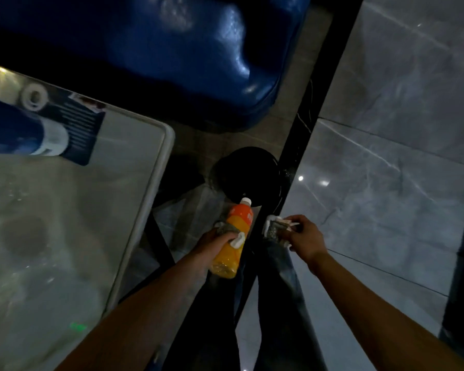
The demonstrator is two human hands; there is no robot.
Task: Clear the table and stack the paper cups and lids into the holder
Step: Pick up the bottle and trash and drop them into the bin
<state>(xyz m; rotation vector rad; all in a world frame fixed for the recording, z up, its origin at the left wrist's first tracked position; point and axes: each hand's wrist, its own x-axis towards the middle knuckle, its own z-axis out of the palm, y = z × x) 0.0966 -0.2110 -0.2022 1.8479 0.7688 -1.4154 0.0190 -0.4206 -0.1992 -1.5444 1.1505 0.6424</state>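
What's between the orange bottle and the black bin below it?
Nothing: in the head view, the orange bottle, held in the left hand, points cap-first toward the black bin.

Glass table [145,162] (white-rimmed) carries a blue leaflet [78,129].

blue padded seat [188,49], black round bin [248,172], grey marbled floor [391,129].

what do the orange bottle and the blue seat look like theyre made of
Orange bottle: likely clear plastic, since the orange liquid shows through the wall; an orange label wraps the upper part and the white cap looks like opaque plastic. Blue seat: probably glossy leather or vinyl, judging by soft creases and bright highlights; the blur leaves it open.
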